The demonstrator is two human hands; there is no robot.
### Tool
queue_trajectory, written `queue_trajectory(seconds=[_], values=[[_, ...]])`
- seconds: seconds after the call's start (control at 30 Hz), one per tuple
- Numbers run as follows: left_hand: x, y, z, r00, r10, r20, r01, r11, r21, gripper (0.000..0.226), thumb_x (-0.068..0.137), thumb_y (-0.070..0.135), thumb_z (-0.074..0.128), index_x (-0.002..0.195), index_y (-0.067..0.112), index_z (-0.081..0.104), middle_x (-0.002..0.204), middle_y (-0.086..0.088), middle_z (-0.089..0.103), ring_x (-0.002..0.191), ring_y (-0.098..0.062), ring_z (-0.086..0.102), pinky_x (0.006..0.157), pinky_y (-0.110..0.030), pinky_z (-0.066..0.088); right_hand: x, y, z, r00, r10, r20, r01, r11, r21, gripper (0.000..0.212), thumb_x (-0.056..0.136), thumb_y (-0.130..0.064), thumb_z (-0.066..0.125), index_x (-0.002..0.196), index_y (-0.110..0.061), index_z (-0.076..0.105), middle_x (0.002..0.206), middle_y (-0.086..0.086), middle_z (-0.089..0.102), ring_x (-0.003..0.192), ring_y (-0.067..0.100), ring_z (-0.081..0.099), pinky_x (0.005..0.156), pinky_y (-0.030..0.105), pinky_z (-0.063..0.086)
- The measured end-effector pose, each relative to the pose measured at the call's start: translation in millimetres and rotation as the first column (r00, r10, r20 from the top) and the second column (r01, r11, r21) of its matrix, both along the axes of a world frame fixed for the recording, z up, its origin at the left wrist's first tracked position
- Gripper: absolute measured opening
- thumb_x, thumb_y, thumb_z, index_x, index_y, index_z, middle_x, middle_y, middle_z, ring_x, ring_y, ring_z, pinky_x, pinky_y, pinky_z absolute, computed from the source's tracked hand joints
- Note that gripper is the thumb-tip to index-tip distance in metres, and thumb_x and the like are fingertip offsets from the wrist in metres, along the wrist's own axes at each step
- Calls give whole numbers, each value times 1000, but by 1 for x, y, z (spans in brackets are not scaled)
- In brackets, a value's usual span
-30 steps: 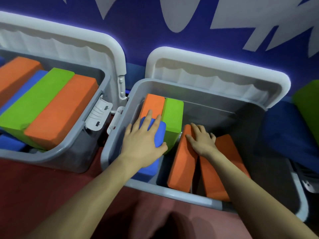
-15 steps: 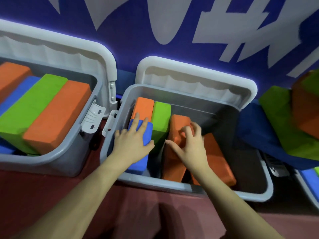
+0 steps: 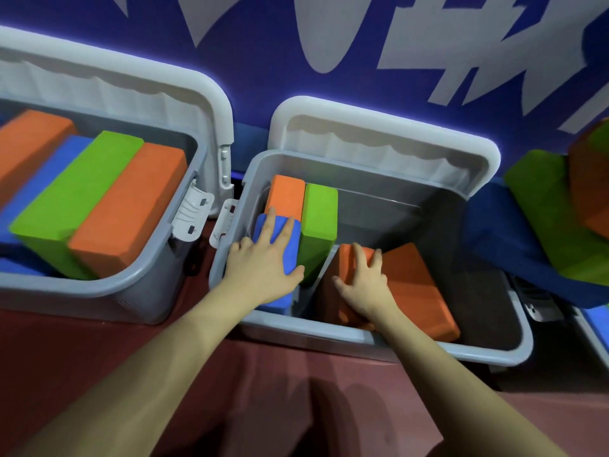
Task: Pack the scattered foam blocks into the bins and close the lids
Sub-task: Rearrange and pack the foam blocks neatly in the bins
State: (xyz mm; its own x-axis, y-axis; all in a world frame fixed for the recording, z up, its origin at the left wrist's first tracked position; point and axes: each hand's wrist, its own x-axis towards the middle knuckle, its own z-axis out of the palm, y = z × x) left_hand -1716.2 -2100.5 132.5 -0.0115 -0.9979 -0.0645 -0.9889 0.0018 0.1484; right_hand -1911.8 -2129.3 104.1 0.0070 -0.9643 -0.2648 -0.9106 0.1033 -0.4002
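Two grey bins stand side by side with their lids up. In the middle bin [image 3: 514, 349], my left hand [image 3: 263, 262] lies flat with spread fingers on a blue block [image 3: 291, 250], which stands beside an orange block [image 3: 286, 195] and a green block [image 3: 320, 219]. My right hand [image 3: 364, 285] grips the upper end of a tilted orange block [image 3: 342, 258]. A second orange block [image 3: 418, 288] lies slanted just right of it. The left bin [image 3: 138, 291] holds orange, blue and green blocks [image 3: 85, 189].
Both white lids [image 3: 379, 133] lean back against the blue patterned wall. Loose green [image 3: 540, 206] and orange blocks [image 3: 590, 179] lie on a dark blue cushion [image 3: 487, 245] at the right. A further bin edge [image 3: 593, 328] shows at far right. The floor is red.
My right hand pushed the tilted orange block down lower into the middle bin, nearer the front wall. My left hand stayed on the blue block. The camera shifted slightly.
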Motion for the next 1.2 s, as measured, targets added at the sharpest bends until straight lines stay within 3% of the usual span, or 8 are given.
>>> queue_trajectory(seconds=[0.1, 0.27, 0.43, 0.67, 0.83, 0.97, 1.1, 1.2], values=[[-1, 2, 1, 1000, 9, -24, -10, 1000, -26, 78, 90, 59, 42, 153, 32, 6, 161, -4, -11, 117, -36, 50, 100, -37, 34, -5, 8, 8, 999, 14, 49, -12, 999, -38, 80, 89, -36, 60, 153, -31, 12, 158, 23, -1, 131, 54, 32, 106, 45, 33], [0, 2, 9, 999, 4, -36, -7, 995, -100, 80, 79, 64, 29, 151, 33, 19, 161, -1, -1, 111, -33, 55, 101, -35, 32, 1, 21, 49, 996, 11, -92, -32, 973, -230, 71, 88, -51, 55, 150, -40, 22, 161, 9, 7, 128, 38, 45, 91, 41, 44], [9, -4, 22, 996, 22, -89, -28, 997, -67, 71, 90, 56, 43, 151, 32, 17, 161, 0, -5, 127, -28, 48, 103, -36, 30, 27, 25, 80, 997, 63, -47, -73, 957, -280, 67, 86, -52, 58, 147, -39, 32, 162, 6, 10, 128, 33, 47, 92, 38, 44], [7, -3, 24, 999, -12, -31, 10, 999, -49, 70, 92, 59, 37, 152, 34, 12, 161, 0, -6, 121, -30, 50, 106, -35, 26, 35, 17, 79, 996, 92, -9, -91, 960, -266, 67, 87, -51, 59, 147, -37, 32, 161, 7, 12, 132, 32, 43, 94, 37, 43], [8, -4, 11, 999, -37, -28, 37, 999, 16, 66, 97, 56, 26, 153, 30, 2, 160, -5, -16, 132, -36, 36, 117, -46, 6, 31, 17, 52, 997, 73, 34, -64, 975, -214, 68, 88, -51, 57, 148, -35, 30, 161, 9, 13, 136, 30, 38, 97, 35, 41], [10, -2, -5, 996, -86, -31, 85, 996, -29, 78, 83, 53, -9, 153, 24, 8, 160, -9, -9, 129, -42, 37, 114, -55, 8, 31, 11, 39, 996, 78, 38, -68, 976, -208, 67, 90, -51, 56, 149, -35, 30, 160, 11, 14, 135, 31, 39, 96, 35, 42], [6, -8, -21, 992, -104, -74, 104, 995, 0, 82, 77, 54, -13, 153, 27, 4, 160, -6, -12, 141, -41, 18, 114, -56, 3, 28, 8, 25, 994, 95, 50, -84, 980, -181, 68, 90, -51, 55, 150, -33, 28, 160, 11, 12, 133, 34, 42, 95, 36, 43], [2, -10, -29, 993, -93, -72, 93, 996, 5, 63, 93, 51, 0, 153, 30, -1, 160, -4, -15, 144, -40, 5, 115, -53, -3, 28, 6, 17, 990, 112, 90, -96, 982, -162, 67, 91, -49, 55, 150, -31, 27, 160, 11, 10, 136, 33, 38, 99, 38, 42]])
